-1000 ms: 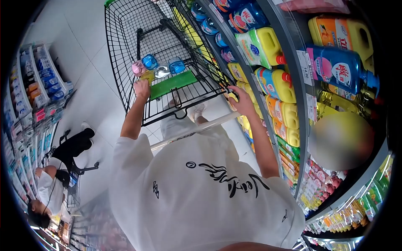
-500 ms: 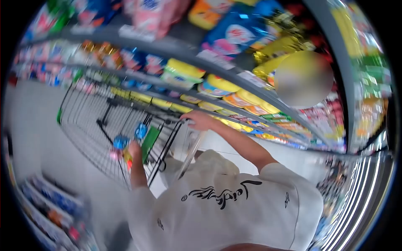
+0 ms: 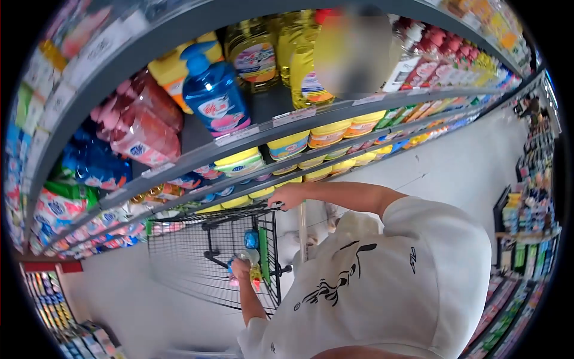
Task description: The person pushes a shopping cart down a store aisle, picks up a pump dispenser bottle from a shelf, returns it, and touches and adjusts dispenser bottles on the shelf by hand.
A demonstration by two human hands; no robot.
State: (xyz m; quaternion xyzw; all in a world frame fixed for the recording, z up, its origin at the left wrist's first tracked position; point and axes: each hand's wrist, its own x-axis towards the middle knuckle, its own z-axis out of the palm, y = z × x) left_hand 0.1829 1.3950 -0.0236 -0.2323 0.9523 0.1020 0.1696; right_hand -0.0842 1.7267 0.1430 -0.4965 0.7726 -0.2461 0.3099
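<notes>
My right hand (image 3: 288, 196) is closed on the near corner of a black wire shopping cart (image 3: 191, 239), by the end of its push bar. Over the basket, beyond the green strip (image 3: 264, 260) on the bar, is my left hand (image 3: 241, 269). Its fingers look curled among small packages, but what they hold is hidden. Close to that hand are a round blue package (image 3: 251, 239) and a yellow item with a red tip (image 3: 256, 276). Something pink and another blue piece show partly behind it.
Shelves (image 3: 251, 131) run along the cart's right side with a blue pump bottle (image 3: 214, 90), pink pump bottles (image 3: 146, 134), yellow liquid bottles and yellow-lidded tubs. Pale floor (image 3: 113, 287) lies ahead. More stocked racks (image 3: 532, 221) stand behind me.
The view has turned and the shelf bottles look sharper and larger. Cart and hands now appear further right and lower. My right hand stays on the cart, my left over the basket.
</notes>
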